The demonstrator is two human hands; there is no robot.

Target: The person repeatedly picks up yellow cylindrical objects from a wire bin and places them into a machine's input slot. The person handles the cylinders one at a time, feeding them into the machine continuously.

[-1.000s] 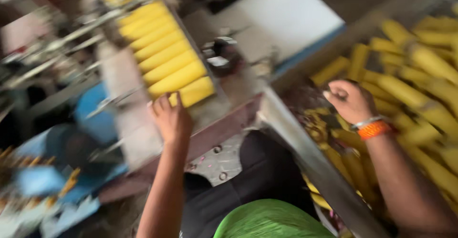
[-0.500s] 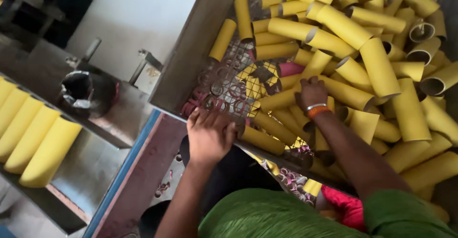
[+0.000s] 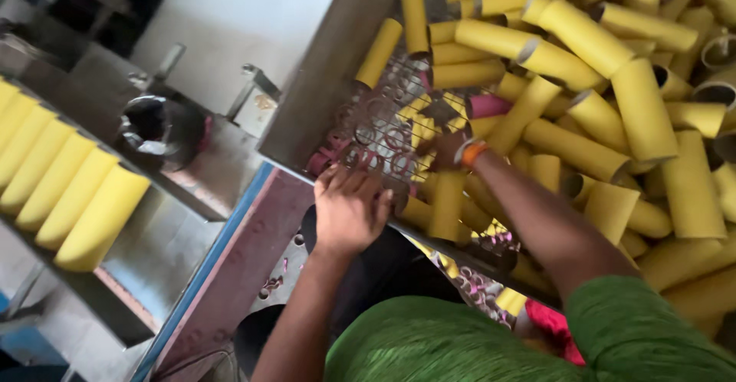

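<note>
A grey metal bin [image 3: 326,75] on the right holds several yellow cardboard tubes [image 3: 583,37] heaped over a wire mesh floor [image 3: 381,133]. My left hand [image 3: 349,209] lies on the bin's near rim with its fingers curled over the edge. My right hand [image 3: 442,152], with an orange wristband [image 3: 472,152], reaches down into the bin among the tubes beside a pink tube [image 3: 491,106]. A yellow tube [image 3: 447,204] lies just below that hand. The fingers are in shadow, so whether they hold a tube does not show.
A row of yellow tubes [image 3: 69,190] lies side by side on a metal tray at the left. A dark round machine part [image 3: 161,131] sits between the tray and the bin. A blue-edged reddish frame [image 3: 230,259] runs below my left hand.
The view swung from the tray of tubes at the left over to the bin. My left hand came off the tray onto the bin's rim. My right hand went deeper among the tubes.
</note>
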